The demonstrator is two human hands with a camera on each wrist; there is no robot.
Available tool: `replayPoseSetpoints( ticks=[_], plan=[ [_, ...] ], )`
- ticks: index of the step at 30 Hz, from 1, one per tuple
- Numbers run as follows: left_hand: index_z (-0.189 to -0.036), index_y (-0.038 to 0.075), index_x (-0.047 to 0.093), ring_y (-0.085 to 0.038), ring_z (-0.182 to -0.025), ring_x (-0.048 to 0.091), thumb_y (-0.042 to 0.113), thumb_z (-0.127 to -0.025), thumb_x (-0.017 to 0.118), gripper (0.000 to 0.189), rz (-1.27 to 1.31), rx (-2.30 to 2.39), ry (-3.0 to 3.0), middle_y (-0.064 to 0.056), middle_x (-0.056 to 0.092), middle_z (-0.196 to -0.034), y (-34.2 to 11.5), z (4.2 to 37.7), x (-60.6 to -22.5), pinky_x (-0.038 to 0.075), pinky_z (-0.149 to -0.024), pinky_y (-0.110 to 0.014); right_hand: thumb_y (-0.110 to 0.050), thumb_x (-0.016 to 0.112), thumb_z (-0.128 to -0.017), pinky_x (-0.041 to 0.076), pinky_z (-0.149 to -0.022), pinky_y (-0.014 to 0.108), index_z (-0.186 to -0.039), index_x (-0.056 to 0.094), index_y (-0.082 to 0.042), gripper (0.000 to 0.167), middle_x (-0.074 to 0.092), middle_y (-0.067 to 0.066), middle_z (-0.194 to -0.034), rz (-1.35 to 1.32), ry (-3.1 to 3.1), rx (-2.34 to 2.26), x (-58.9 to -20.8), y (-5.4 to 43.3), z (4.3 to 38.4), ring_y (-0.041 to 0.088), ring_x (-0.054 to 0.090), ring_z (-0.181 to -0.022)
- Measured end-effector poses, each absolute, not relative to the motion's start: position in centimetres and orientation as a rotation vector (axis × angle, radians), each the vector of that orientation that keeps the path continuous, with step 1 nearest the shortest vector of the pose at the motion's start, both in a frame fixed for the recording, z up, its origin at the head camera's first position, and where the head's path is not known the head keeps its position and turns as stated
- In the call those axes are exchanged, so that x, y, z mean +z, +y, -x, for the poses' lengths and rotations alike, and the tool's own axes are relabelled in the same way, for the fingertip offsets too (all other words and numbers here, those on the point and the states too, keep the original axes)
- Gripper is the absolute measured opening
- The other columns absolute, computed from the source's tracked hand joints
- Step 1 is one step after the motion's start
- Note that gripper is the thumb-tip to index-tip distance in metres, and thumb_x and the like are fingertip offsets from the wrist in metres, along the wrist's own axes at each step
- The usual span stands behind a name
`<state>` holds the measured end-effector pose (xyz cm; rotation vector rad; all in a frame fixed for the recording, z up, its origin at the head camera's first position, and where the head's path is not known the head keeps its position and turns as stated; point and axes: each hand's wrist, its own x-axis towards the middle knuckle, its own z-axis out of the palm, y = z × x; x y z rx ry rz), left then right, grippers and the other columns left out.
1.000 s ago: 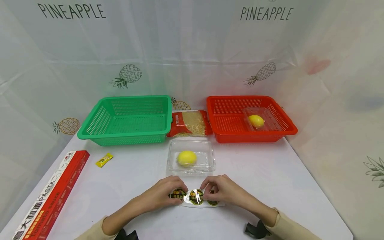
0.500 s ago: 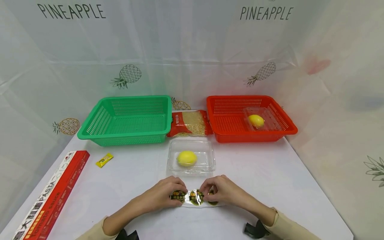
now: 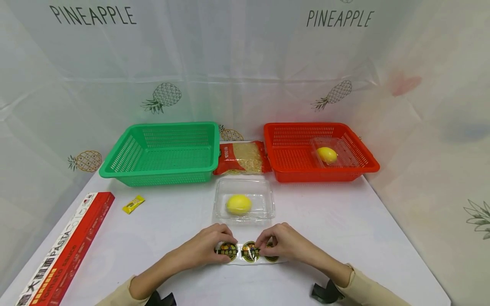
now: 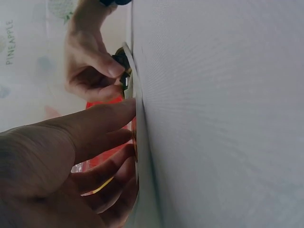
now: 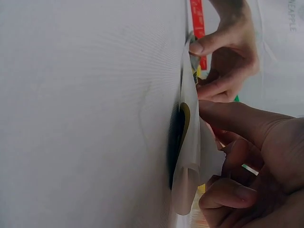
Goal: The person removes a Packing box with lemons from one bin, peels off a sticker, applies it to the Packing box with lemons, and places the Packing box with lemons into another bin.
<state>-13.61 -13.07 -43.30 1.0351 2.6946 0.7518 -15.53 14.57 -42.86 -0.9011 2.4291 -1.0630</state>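
Observation:
A strip of round black-and-gold fruit stickers (image 3: 250, 251) on white backing lies on the table in front of me. My left hand (image 3: 215, 244) holds its left end, thumb on the near side and fingertips on the far side. My right hand (image 3: 281, 242) has thumb and index finger pinched at the strip between the middle and right stickers. In the right wrist view, the backing (image 5: 190, 142) is lifted and curls at its near end beside the right hand (image 5: 247, 156). Just beyond the hands sits a clear plastic box (image 3: 264, 199) with a lemon (image 3: 239, 205) in it.
A green basket (image 3: 160, 172) stands at back left, a red basket (image 3: 291, 174) with another boxed lemon (image 3: 327, 155) at back right. Between them lies a pasta bag (image 3: 245, 157). On the left are a long red pasta box (image 3: 72, 238) and a small yellow packet (image 3: 133, 204).
My left fingers have shifted slightly left, showing more of the left sticker. The glare on the middle sticker has faded. The right hand has hardly moved.

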Motion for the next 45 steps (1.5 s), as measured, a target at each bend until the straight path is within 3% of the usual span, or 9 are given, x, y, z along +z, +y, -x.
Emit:
replayPoseSetpoints(
  ticks=[11,37,45],
  plan=[
    [-0.112,0.018,0.075,-0.004,-0.102,0.054,0.029,-0.079,0.082,0.035,-1.012,0.740,2.690,0.013,0.060,-0.106,-13.1,13.8,-43.2,0.050,-0.090,-0.027,-0.010,0.076,-0.082,0.041,-0.050,0.014,-0.089,0.077,-0.016,0.010,0.072,-0.011,-0.076,0.881,2.416,-1.076,-42.3,14.6,15.7,-0.002,0.050,-0.055],
    [-0.114,0.021,0.073,-0.002,-0.099,0.053,0.033,-0.079,0.082,0.038,-0.976,0.736,2.662,0.013,0.060,-0.105,-13.1,14.0,-43.1,0.051,-0.088,-0.025,-0.022,0.079,-0.082,0.034,-0.049,0.015,-0.094,0.078,-0.028,0.013,0.073,-0.018,-0.085,0.896,2.522,-1.064,-40.3,15.4,16.0,-0.003,0.040,-0.053],
    [-0.113,0.020,0.073,-0.003,-0.097,0.056,0.036,-0.081,0.079,0.036,-1.012,0.765,2.669,0.011,0.063,-0.104,-13.0,13.9,-42.6,0.051,-0.085,-0.024,-0.019,0.079,-0.083,0.032,-0.049,0.015,-0.095,0.078,-0.025,0.014,0.074,-0.014,-0.087,0.935,2.564,-1.102,-38.8,15.8,17.0,-0.001,0.039,-0.054]
  ],
)
